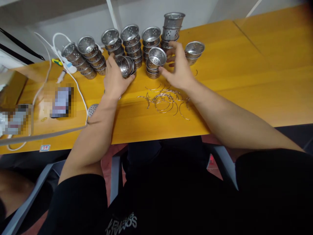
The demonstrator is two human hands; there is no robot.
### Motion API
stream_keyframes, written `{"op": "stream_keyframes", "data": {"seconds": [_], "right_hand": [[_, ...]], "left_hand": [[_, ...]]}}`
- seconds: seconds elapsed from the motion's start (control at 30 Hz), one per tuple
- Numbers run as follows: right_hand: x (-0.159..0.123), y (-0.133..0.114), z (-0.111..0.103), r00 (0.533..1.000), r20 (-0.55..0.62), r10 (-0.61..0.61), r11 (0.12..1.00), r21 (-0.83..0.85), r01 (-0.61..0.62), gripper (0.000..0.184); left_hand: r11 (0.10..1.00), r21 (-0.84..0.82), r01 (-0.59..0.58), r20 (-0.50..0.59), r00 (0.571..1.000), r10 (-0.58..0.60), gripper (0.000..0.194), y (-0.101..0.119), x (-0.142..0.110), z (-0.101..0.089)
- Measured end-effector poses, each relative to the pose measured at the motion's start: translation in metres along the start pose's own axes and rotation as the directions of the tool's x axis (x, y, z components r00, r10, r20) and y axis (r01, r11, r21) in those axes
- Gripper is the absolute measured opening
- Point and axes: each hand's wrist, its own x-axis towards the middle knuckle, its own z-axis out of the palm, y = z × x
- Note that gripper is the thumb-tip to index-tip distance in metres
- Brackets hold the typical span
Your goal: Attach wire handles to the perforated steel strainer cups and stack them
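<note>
My left hand [114, 78] is curved around some tilted perforated metal cups [125, 66], its thumb along their lower edge and its fingers on their left side. Part of these cups is hidden behind the hand. My right hand [179, 70] is open, fingers apart, beside a short stack of perforated metal cups [156, 58]. Its thumb tip is at the right side of that stack; I cannot tell whether it touches. The fingertips are in front of a taller cup stack [171, 31]. Below the hands lies a loose heap of thin curved wires [166, 99].
Several cup stacks [132, 40] stand along the back of the yellow table [244, 81]. A short cup stack [195, 50] is at the right. At the left lie a phone [61, 101], a white cable [79, 88] and a perforated disc [93, 110]. Another person's arm [14, 192] shows lower left.
</note>
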Motion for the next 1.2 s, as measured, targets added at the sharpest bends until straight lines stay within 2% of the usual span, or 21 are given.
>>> {"op": "stream_keyframes", "data": {"seconds": [0.1, 0.2, 0.27, 0.4, 0.57, 0.87, 1.0, 1.2], "right_hand": [[0.001, -0.001, 0.003, 1.000, -0.026, -0.017, 1.000, 0.007, 0.017, 0.099], [0.001, -0.004, 0.002, 1.000, -0.013, -0.016, 1.000, -0.012, 0.016, 0.095], [0.000, -0.006, 0.001, 1.000, 0.018, 0.010, 0.999, -0.034, -0.010, 0.092], [0.001, 0.003, 0.001, 1.000, 0.010, 0.006, 1.000, -0.031, -0.006, 0.086], [0.004, 0.023, 0.006, 0.997, -0.044, -0.067, 0.998, 0.018, 0.068, 0.078], [0.002, 0.006, -0.001, 1.000, -0.004, -0.008, 1.000, -0.004, 0.008, 0.073], [0.002, 0.008, 0.001, 0.999, -0.014, -0.029, 1.000, -0.006, 0.029, 0.066], [0.001, 0.006, -0.001, 1.000, 0.002, -0.003, 0.999, -0.037, 0.003, 0.067]], "left_hand": [[1.000, -0.001, -0.008, 0.000, 1.000, 0.008, 0.128, -0.005, 0.011, 0.009], [0.999, 0.003, -0.036, -0.067, 0.997, 0.036, 0.108, -0.008, 0.019, 0.016], [0.999, 0.018, -0.042, -0.106, 0.993, 0.043, 0.104, -0.009, 0.021, 0.017], [0.998, 0.053, -0.019, -0.045, 0.999, 0.022, 0.122, -0.007, 0.018, 0.012], [0.992, 0.022, -0.128, -0.037, 0.991, 0.129, 0.112, -0.005, 0.013, 0.008], [0.988, 0.131, 0.085, 0.067, 0.993, -0.094, 0.127, 0.007, 0.013, 0.004], [0.992, 0.125, 0.017, 0.104, 0.994, -0.030, 0.122, 0.004, 0.015, 0.004], [0.997, 0.070, -0.040, 0.103, 0.994, 0.033, 0.133, 0.004, 0.008, -0.003]]}}
